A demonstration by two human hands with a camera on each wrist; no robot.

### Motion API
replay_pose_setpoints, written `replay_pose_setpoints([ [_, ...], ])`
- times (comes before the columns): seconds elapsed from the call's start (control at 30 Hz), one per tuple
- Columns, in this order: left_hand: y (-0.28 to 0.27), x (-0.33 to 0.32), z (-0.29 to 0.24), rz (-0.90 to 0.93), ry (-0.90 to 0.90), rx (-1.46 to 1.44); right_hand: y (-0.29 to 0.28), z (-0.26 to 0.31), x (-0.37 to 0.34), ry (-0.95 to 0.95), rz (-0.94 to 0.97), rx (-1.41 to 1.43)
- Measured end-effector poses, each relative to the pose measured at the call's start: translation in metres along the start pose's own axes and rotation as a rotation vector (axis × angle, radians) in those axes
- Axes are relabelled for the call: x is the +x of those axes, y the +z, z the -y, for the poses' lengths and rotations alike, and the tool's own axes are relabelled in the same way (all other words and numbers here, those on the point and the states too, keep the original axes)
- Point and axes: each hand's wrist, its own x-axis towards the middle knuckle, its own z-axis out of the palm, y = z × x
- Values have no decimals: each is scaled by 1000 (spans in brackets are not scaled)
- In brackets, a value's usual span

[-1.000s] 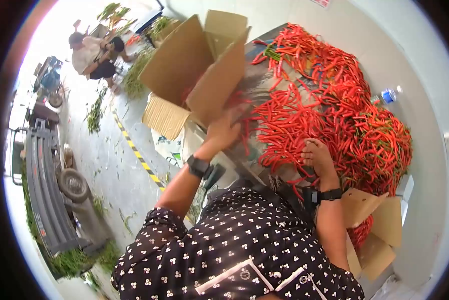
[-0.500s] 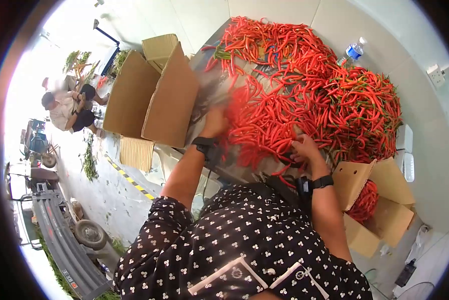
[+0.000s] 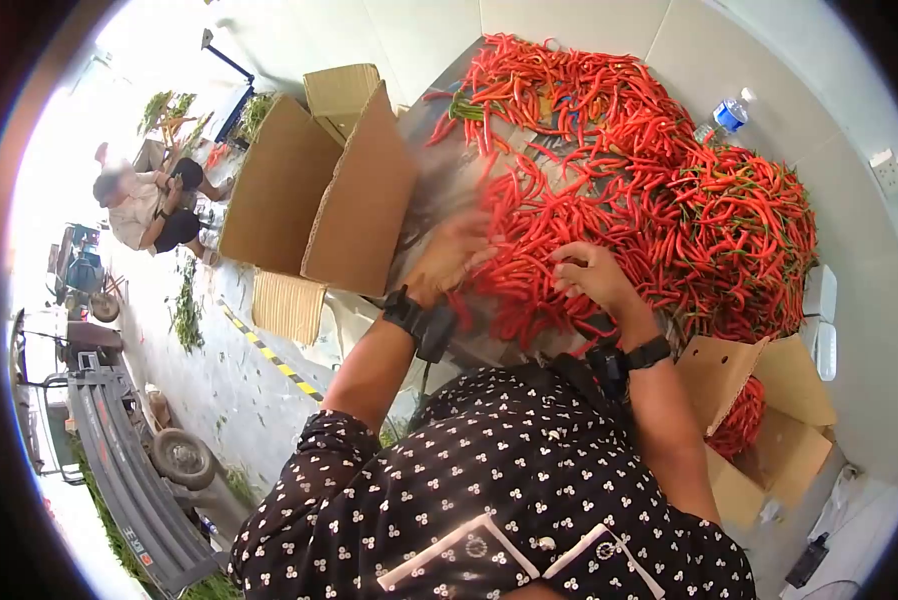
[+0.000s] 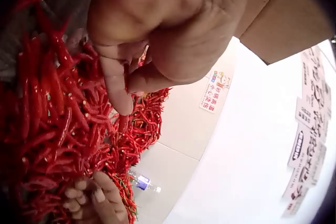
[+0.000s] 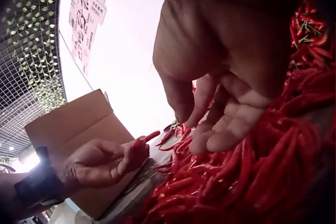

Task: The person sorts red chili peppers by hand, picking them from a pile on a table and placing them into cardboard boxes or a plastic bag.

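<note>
A wide heap of red chili peppers (image 3: pixel 669 190) covers the table in the head view. At the heap's left edge, beside a tall cardboard box (image 3: pixel 364 205), my left hand (image 3: pixel 447 262) has its palm turned toward the peppers. In the right wrist view, that hand pinches a red chili pepper (image 5: pixel 149 138) between thumb and fingers. My right hand (image 3: pixel 597 278) hovers close over the near part of the heap, fingers loosely bent. No pepper shows between its fingers (image 5: pixel 223 139) in the right wrist view.
A smaller cardboard box (image 3: pixel 794 375) holding red peppers stands at the right. Behind the heap is a plastic bottle (image 3: pixel 729 115) with a blue label. Farther left are a seated person (image 3: pixel 149 210) and a grey cart (image 3: pixel 134 480) on the floor.
My left hand has moved from the tall box's edge to the pepper heap. My right hand has lifted from the near peppers and its fingers have loosened. The head view has turned.
</note>
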Motion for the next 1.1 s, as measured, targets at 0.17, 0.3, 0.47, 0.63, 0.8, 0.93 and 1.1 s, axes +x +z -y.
replay_pose_setpoints([
  [0.17, 28, -6, 9, 93, 2, -82, 31, 18, 7, -58, 99, 139],
  [0.3, 31, -5, 15, 104, 27, -37, 31, 16, 15, -84, 11, 161],
  [0.47, 7, -20, -5, -58, 221, 792, -1, 7, -3, -111, -178, 195],
  [0.63, -19, -52, 7, -217, -120, 1348, -38, -18, -30, 253, -90, 191],
  [0.8, -11, -49, 37, -191, 39, 1326, -40, -44, -44, 379, -79, 361],
  [0.93, -3, -30, 44, -256, 395, 1217, -35, -46, -63, 421, -126, 442],
  [1.1, 24, -17, 29, -172, 468, 1492, -45, -60, -79, 446, -55, 456],
])
